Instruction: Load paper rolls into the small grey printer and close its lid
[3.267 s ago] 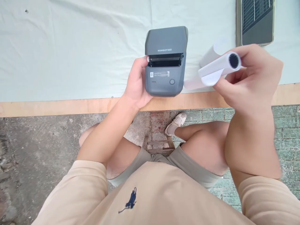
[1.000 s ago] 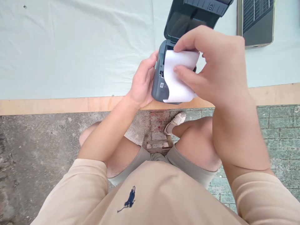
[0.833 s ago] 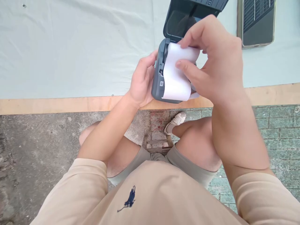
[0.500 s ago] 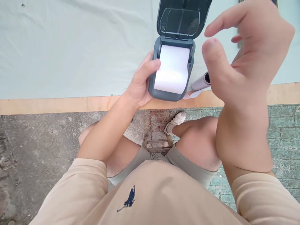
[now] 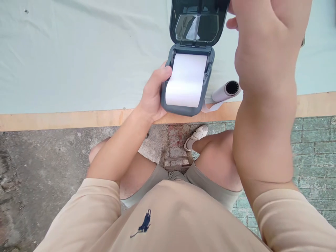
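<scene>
Our right hand (image 5: 267, 31) had moved up beside the top-centre lid (image 5: 197, 36), its finger grip indeterminable, while our left hand (image 5: 153, 91) clasped, half-curled, the upper-middle printer (image 5: 181, 111), which we judged light, rigid and best held by its sides.

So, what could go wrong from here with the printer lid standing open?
The thumb of the left hand lies over the side rim of the printer and might get pinched if the lid closed. The paper roll by the wooden table edge could perhaps roll off if bumped. Its loose tail curls close to the printer and might snag.
</scene>
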A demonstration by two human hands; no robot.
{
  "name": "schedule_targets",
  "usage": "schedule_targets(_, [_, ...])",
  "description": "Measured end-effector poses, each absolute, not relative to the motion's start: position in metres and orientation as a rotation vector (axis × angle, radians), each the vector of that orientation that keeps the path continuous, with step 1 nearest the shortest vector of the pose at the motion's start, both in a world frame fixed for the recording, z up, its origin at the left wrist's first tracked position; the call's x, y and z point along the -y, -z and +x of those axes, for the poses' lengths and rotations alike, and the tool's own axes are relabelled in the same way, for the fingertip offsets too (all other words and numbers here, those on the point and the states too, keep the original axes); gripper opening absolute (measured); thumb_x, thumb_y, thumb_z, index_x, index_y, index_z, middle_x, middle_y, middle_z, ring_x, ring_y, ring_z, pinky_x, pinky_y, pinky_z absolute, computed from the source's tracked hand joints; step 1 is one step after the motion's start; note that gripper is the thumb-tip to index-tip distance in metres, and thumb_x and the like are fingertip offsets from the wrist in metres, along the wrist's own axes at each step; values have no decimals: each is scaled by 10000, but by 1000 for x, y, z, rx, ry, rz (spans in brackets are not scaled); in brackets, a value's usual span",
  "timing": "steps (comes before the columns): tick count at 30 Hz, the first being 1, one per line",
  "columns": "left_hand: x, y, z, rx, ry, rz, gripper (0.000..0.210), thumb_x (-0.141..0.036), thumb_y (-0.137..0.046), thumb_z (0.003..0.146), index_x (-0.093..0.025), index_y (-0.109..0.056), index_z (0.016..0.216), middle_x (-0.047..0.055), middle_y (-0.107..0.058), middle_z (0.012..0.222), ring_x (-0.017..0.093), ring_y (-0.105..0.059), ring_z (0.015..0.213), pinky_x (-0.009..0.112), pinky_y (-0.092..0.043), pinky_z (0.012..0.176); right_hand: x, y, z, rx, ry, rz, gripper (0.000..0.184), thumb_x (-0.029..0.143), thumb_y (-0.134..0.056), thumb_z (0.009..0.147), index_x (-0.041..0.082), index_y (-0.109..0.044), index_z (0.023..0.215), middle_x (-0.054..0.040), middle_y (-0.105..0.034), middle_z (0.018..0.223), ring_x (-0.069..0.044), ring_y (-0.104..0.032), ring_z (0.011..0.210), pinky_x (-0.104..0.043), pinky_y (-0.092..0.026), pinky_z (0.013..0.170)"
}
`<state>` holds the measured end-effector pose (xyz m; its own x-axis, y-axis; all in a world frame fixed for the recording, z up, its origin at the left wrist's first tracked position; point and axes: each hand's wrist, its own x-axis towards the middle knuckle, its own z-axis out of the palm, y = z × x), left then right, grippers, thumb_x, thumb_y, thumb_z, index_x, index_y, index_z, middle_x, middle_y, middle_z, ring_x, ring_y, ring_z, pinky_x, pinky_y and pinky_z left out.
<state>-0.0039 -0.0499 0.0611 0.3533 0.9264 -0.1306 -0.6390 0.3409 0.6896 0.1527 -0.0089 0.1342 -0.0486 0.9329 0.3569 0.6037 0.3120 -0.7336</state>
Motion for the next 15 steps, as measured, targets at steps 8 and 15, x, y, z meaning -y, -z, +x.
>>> schedule_targets(8, [50, -57, -10, -607, -1063, 628, 250, -224, -624, 765, -270, -621, 1011, 9, -653, 976, 226, -618, 905, 319, -507, 695, 21, -136, 154, 1791, -508, -1346, 309, 320, -364, 992, 168, -623, 919, -49, -580, 911, -157, -610, 904, -278, -513, 737])
schedule_targets(15, [54, -64, -7, -458, -1088, 608, 297, -469, -539, 877, -233, -627, 1033, 61, -667, 976, 256, -625, 1056, 327, -522, 800, 33, -135, 161, 1869, -533, -1305, 162, 289, -477, 922, 224, -622, 886, -15, -648, 922, -162, -627, 937, -321, -507, 806])
